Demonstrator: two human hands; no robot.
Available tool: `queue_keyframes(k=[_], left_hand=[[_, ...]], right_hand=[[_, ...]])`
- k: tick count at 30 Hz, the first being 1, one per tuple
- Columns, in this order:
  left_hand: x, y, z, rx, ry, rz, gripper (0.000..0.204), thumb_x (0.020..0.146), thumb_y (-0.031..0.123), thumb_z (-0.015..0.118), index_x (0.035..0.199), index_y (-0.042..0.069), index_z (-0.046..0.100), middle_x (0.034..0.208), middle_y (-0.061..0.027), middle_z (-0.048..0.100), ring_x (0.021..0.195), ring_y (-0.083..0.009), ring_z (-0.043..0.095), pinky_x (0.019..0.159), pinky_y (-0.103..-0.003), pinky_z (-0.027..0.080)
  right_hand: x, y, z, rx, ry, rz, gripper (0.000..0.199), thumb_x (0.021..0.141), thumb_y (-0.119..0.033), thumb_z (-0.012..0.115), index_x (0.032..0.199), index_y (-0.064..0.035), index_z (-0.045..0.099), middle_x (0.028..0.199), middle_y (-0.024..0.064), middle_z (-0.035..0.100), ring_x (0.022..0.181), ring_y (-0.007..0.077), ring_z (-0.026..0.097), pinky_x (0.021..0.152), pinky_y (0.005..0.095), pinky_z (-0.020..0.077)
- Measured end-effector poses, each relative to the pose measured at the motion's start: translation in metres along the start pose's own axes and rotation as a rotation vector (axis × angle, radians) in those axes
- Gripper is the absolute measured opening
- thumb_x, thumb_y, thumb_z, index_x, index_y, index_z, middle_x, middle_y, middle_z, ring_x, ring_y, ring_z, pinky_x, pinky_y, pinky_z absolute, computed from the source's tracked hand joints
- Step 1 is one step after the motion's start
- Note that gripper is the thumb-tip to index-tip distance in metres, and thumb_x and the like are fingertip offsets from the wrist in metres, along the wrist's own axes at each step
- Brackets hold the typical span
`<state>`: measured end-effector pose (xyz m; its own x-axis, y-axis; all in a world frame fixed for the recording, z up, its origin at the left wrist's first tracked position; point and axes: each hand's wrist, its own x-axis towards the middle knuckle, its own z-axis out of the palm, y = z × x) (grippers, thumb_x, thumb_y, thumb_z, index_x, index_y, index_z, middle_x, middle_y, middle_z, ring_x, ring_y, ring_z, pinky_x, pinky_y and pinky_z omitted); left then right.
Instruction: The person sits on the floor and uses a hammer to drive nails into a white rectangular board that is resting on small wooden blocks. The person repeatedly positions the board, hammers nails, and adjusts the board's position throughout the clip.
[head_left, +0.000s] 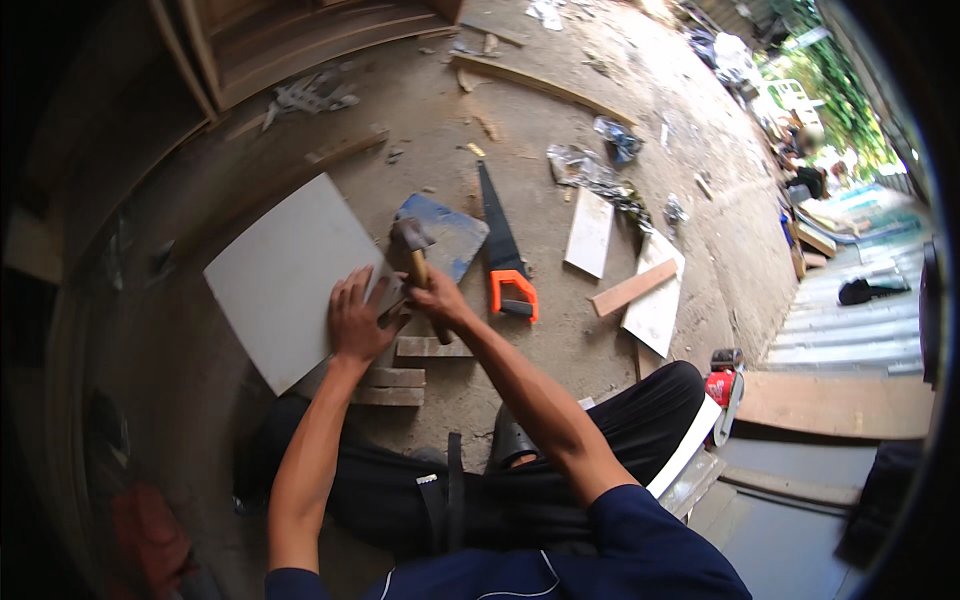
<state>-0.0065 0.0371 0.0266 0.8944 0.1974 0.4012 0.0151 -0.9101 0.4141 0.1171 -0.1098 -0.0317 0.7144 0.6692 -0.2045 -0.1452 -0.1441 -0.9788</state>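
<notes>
A white panel (292,275) lies tilted in front of me, its near right edge close to both hands. My left hand (360,318) rests on this edge with its fingers spread. In my right hand (440,300) is a hammer (418,262), gripped by its wooden handle, with the metal head above the panel's right edge. Between the hands there is a small dark shape, too unclear to name. Short wooden blocks (390,386) sit just below the hands. A blue-stained board (445,232) lies beyond the hammer.
To the right lie a handsaw (505,240) with an orange handle, white board pieces (590,232) and a reddish wood strip (634,287). A long timber strip (545,88) crosses the floor farther off. A red power tool (722,393) stands by my right knee. A wooden cabinet frame (320,50) is at upper left.
</notes>
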Motion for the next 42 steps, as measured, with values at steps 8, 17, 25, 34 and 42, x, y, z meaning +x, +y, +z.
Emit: queue_keyframes(k=[8, 17, 25, 34, 42], left_hand=[[-0.01, -0.023, 0.013, 0.086, -0.006, 0.002, 0.048, 0.072, 0.037, 0.078, 0.116, 0.02, 0.066, 0.145, -0.0121, 0.043, 0.139, -0.039, 0.033, 0.114, -0.057, 0.021], [-0.011, -0.019, 0.004, 0.107, -0.037, -0.002, 0.05, 0.074, 0.044, 0.076, 0.112, 0.014, 0.065, 0.145, -0.0115, 0.046, 0.136, -0.0372, 0.038, 0.113, -0.055, 0.025], [-0.013, -0.019, 0.007, 0.11, -0.04, -0.009, 0.052, 0.068, 0.034, 0.081, 0.11, 0.01, 0.062, 0.146, -0.0092, 0.045, 0.136, -0.034, 0.039, 0.113, -0.053, 0.026], [-0.01, -0.022, 0.01, 0.099, -0.004, 0.005, 0.054, 0.063, 0.031, 0.084, 0.108, 0.01, 0.061, 0.145, -0.0108, 0.046, 0.135, -0.0351, 0.04, 0.113, -0.054, 0.027], [-0.013, -0.019, 0.01, 0.067, -0.033, -0.002, 0.054, 0.063, 0.027, 0.084, 0.107, 0.007, 0.061, 0.146, -0.0102, 0.046, 0.136, -0.0352, 0.04, 0.112, -0.054, 0.027]], right_hand=[[-0.007, -0.033, 0.01, -0.016, -0.021, 0.154, 0.033, 0.09, -0.013, 0.063, 0.121, -0.0022, 0.053, 0.109, 0.0022, 0.063, 0.088, 0.0104, 0.06, 0.075, 0.0276, 0.0537], [-0.083, -0.082, 0.003, -0.252, 0.105, 0.188, 0.038, 0.096, -0.038, 0.058, 0.081, -0.004, 0.051, 0.057, 0.0013, 0.049, 0.042, 0.0114, 0.052, 0.039, 0.0299, 0.0416], [-0.107, -0.093, 0.011, -0.188, 0.051, 0.217, 0.036, 0.094, -0.035, 0.062, 0.08, -0.0029, 0.053, 0.057, 0.0, 0.049, 0.044, 0.01, 0.051, 0.04, 0.0293, 0.041], [-0.105, -0.115, 0.016, -0.412, -0.019, 0.246, 0.024, 0.089, -0.024, 0.062, 0.087, 0.0002, 0.063, 0.059, 0.0082, 0.056, 0.049, 0.0155, 0.055, 0.049, 0.0334, 0.0447], [-0.088, -0.103, 0.013, -0.505, 0.001, 0.202, 0.026, 0.086, -0.024, 0.063, 0.088, 0.0017, 0.062, 0.059, 0.0118, 0.057, 0.052, 0.0192, 0.056, 0.055, 0.0369, 0.0463]])
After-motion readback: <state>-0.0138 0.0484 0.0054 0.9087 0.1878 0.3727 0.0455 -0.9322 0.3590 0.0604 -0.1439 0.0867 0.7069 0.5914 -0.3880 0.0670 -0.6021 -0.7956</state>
